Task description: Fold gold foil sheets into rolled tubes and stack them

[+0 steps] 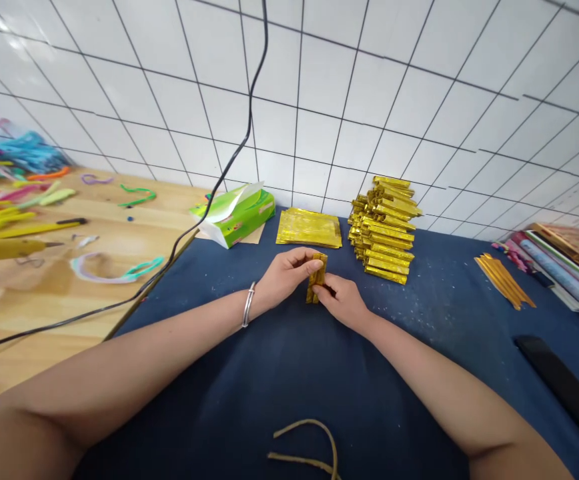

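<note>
Between my two hands a narrow folded strip of gold foil paper is held upright above the dark blue tabletop. My left hand, with a silver bangle at the wrist, pinches its upper part. Lower down, the thumb and fingers of my right hand press on its other side. Behind the hands lies a flat stack of gold foil sheets. To the right of that rises a pile of folded gold strips, stacked against the tiled wall.
A green tissue pack stands left of the sheets. A black cable hangs across the left side. The wooden table holds pipe cleaners and a yellow glue gun. Orange-gold strips, books, a black object and bent cord lie around.
</note>
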Demonstrator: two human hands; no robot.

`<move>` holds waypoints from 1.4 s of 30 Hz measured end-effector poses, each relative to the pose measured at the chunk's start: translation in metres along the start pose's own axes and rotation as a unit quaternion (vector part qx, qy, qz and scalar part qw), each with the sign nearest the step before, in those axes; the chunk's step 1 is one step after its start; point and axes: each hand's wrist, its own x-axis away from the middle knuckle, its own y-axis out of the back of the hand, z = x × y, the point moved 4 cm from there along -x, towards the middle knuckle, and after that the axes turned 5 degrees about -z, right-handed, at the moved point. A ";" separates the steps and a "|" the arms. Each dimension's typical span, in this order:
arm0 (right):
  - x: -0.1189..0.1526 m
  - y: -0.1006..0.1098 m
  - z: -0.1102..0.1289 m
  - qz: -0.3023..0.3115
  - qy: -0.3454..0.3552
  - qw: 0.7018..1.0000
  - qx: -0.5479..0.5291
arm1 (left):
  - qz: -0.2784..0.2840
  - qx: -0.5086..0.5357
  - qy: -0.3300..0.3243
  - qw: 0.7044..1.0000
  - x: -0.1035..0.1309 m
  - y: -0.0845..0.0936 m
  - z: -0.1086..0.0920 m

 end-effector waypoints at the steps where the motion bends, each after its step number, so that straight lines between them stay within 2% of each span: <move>1: 0.000 0.000 0.001 0.002 0.003 1.000 0.004 | -0.008 -0.001 0.001 1.000 0.000 0.000 -0.002; 8: 0.000 0.002 0.002 0.002 -0.006 1.000 -0.015 | -0.024 -0.006 -0.005 1.000 -0.001 -0.001 -0.003; 16: 0.001 0.007 -0.002 -0.016 -0.046 0.996 -0.072 | 0.024 -0.032 -0.004 0.999 0.000 -0.004 0.017; 28: -0.002 0.001 -0.003 -0.007 -0.047 0.998 -0.044 | -0.043 -0.024 0.001 0.999 0.001 0.001 0.012; 35: -0.001 0.003 -0.004 -0.002 -0.055 0.996 -0.073 | -0.046 -0.014 0.021 0.999 0.000 0.001 0.015; 42: 0.001 0.014 0.000 -0.056 -0.080 0.985 -0.143 | -0.019 0.029 0.020 0.999 0.002 -0.004 0.017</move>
